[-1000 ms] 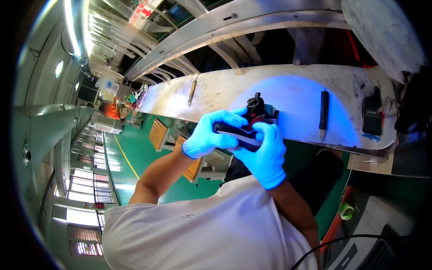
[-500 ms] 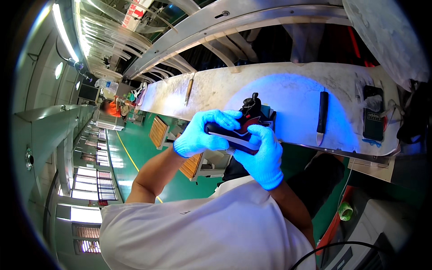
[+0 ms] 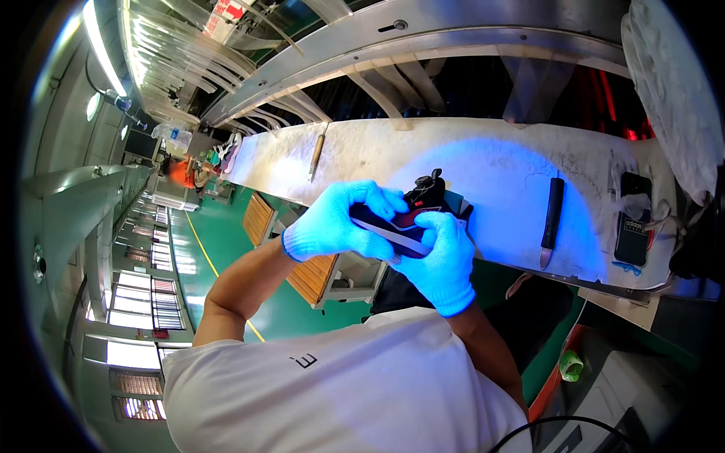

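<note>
Between my two gloved hands is a dark shoe (image 3: 429, 195), with a pale sole edge and some red on its upper. My left hand (image 3: 340, 220) is closed round one end of it. The right hand (image 3: 444, 260) grips the side closer to my body, thumb pressed against the shoe. Both gloves look bright blue under the blue light, and they cover much of the shoe. A dark-handled knife (image 3: 553, 219) lies on the bench to the right of my hands, its blade pointing toward me. Farther left lies a thin tool with a wooden handle (image 3: 317, 155).
A long, pale, stained bench (image 3: 491, 181) runs beyond my hands, below a metal frame (image 3: 461, 34). At its right end are a dark phone-shaped object (image 3: 631, 240) and plastic wrapping. Wooden slatted surfaces (image 3: 260, 219) stand at left, and a person in orange (image 3: 183, 173) is far off.
The view has shifted slightly, so the knife and the bench's right end appear lower. Both hands keep hold of the shoe, and the left hand covers a little more of it.
</note>
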`<state>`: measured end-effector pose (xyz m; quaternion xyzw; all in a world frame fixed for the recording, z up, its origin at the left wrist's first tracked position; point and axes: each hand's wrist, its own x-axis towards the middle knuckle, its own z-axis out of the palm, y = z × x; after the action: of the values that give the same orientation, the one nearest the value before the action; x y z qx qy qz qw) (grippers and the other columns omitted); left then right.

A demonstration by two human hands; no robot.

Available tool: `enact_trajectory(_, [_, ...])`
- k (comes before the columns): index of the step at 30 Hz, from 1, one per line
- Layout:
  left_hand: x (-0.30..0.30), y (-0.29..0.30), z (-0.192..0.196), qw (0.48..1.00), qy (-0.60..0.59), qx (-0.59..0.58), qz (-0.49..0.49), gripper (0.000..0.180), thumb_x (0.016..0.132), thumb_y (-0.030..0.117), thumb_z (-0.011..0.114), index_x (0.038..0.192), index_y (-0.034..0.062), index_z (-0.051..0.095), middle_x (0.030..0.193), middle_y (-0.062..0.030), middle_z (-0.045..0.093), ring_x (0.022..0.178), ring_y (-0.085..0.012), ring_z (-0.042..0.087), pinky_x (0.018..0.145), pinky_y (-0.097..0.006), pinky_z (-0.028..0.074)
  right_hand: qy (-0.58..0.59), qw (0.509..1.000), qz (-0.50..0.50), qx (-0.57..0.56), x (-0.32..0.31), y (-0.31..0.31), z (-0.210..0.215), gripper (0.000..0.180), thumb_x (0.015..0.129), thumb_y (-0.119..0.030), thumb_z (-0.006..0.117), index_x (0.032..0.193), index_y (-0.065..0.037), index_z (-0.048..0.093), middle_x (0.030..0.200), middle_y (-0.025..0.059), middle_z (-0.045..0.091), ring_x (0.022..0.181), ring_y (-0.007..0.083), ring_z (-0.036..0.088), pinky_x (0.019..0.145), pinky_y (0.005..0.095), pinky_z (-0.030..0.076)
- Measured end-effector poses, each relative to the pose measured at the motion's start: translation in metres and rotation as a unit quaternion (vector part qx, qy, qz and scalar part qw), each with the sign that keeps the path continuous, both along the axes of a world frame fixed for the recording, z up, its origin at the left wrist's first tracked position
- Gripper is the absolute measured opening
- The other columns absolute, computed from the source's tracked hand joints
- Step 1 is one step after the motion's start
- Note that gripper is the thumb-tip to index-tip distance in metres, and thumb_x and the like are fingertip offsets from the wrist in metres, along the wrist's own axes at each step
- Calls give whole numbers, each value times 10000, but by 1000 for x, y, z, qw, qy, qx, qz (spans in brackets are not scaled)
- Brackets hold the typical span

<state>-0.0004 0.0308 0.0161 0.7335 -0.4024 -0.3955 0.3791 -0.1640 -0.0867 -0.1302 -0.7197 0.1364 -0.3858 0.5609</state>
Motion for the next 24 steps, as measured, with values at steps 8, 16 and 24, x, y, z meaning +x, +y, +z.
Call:
enact_trajectory(8, [-2, -9, 4, 997, -71, 41, 0, 443, 755, 120, 1031, 1084, 21, 752, 1313, -174, 781, 1382, -306, 687, 1146, -454, 563, -13, 999, -26, -15, 1, 0, 1, 781, 720, -418, 1053, 1297, -86, 645, 1085, 126, 696, 978, 335, 710, 821, 486, 584])
enact_trajectory(16, [-13, -16, 5, 995, -88, 45, 8, 401, 747, 75, 990, 1090, -8, 800, 1261, -187, 797, 1355, -338, 705, 1141, -483, 565, -21, 999, -37, 0, -15, 2, -22, 797, 694, -351, 1081, 1317, -101, 650, 1119, 99, 680, 911, 260, 719, 765, 410, 608])
enact_trajectory(24, [0, -18, 4, 994, -99, 21, -40, 368, 738, 88, 981, 1034, -40, 803, 1143, -178, 815, 1277, -373, 744, 1134, -511, 569, -8, 999, -31, 23, -8, -1, -23, 781, 702, -370, 1078, 1288, -99, 639, 1078, 99, 681, 913, 277, 705, 777, 441, 596])
